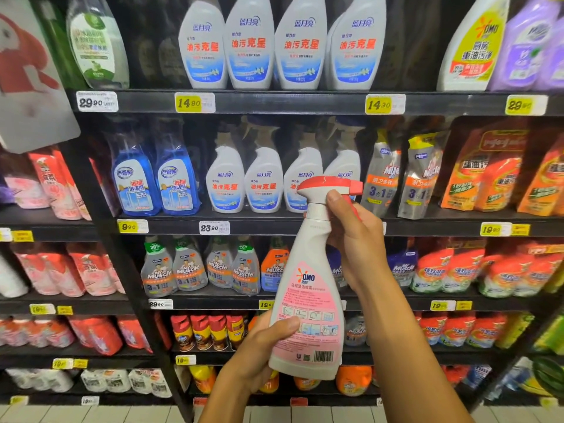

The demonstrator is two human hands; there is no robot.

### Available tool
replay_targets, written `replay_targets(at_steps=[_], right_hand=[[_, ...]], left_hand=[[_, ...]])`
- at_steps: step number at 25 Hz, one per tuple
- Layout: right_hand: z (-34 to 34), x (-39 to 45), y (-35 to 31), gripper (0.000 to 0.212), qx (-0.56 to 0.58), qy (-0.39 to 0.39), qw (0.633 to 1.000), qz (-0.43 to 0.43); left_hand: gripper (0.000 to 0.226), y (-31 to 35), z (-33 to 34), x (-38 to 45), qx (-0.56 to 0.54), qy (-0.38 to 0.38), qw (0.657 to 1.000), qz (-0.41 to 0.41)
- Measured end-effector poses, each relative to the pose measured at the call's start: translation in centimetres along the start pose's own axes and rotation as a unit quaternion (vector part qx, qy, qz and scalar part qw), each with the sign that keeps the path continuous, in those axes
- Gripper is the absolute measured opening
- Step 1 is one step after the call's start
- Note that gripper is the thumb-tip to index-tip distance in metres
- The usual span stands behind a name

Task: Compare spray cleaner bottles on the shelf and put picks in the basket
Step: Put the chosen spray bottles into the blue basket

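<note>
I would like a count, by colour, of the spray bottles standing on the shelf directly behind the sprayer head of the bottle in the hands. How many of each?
Blue spray bottles: 2
White spray bottles: 4, the two on the right partly hidden by the held OMO bottle
Total: 6

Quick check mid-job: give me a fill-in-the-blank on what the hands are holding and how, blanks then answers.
1. Both hands hold one spray bottle branded ____.
2. The right hand grips the bottle at its ____, just under the trigger head.
3. The left hand supports the bottle near its ____.
4. The spray head is white and ____.

Missing words: OMO; neck; base; red
</note>
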State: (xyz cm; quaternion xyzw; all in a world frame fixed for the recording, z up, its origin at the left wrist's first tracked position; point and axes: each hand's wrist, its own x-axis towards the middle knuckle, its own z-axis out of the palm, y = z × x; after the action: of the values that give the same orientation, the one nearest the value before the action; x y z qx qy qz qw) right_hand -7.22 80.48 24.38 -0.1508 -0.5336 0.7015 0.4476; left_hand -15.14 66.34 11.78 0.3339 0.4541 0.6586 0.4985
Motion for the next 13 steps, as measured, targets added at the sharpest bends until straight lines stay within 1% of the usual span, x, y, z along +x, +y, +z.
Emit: replay_targets(at_steps=[5,7,10,13], right_hand=[[-0.16,0.08,0.1,0.036,0.005,-0.01,1.0,-0.005],[-0.17,0.14,0.13,0.036,0.001,-0.017,1.0,-0.006],[-0.13,0.26,0.23,0.039,0.004,-0.019,1.0,-0.009],[-0.53,0.42,0.28,0.034,0.048,-0.034,0.998,-0.032]], left_hand=[[0.059,0.17,-0.21,-0.07,-0.011,-0.023,1.0,0.007],[0.059,0.22,-0.17,-0.08,-0.006,-0.019,1.0,0.011],[0.054,0.24,0.1,0.05,0.032,0.002,0.999,0.037],[0.045,0.39,0.42,0.28,0.087,0.027,0.993,0.076]])
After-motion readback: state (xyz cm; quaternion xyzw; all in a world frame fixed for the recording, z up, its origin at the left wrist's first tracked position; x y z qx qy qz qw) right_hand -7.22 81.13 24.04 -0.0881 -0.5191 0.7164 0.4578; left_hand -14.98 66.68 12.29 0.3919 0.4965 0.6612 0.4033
